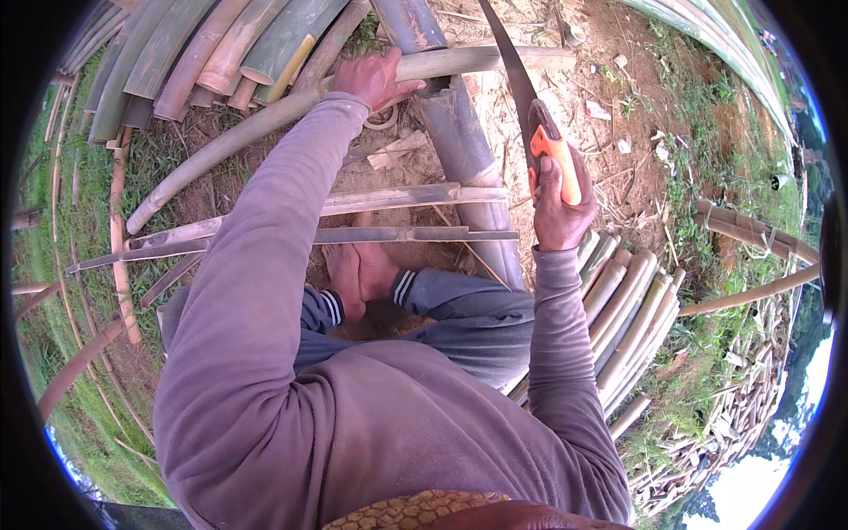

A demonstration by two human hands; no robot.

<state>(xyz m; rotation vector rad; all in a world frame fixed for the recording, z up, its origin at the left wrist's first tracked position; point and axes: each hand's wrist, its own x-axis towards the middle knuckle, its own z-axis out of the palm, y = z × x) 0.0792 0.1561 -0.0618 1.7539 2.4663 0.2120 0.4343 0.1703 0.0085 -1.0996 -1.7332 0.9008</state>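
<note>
My left hand (375, 79) presses down on a long, pale bamboo pole (265, 124) that lies across a thick grey bamboo stem (459, 150). My right hand (558, 208) is closed around the orange handle of a hand saw (539, 124). The saw's dark curved blade points away from me, up past the pole's right end. Two split bamboo strips (397, 199) lie crosswise nearer to me, above my bare feet (358, 274). The purple sleeves cover both forearms.
A stack of green and brown bamboo halves (212, 44) lies at the upper left. Cut bamboo lengths (632, 318) are piled at my right. Loose strips (119, 247) lie in the grass on the left, and more poles (751, 234) sit on the far right.
</note>
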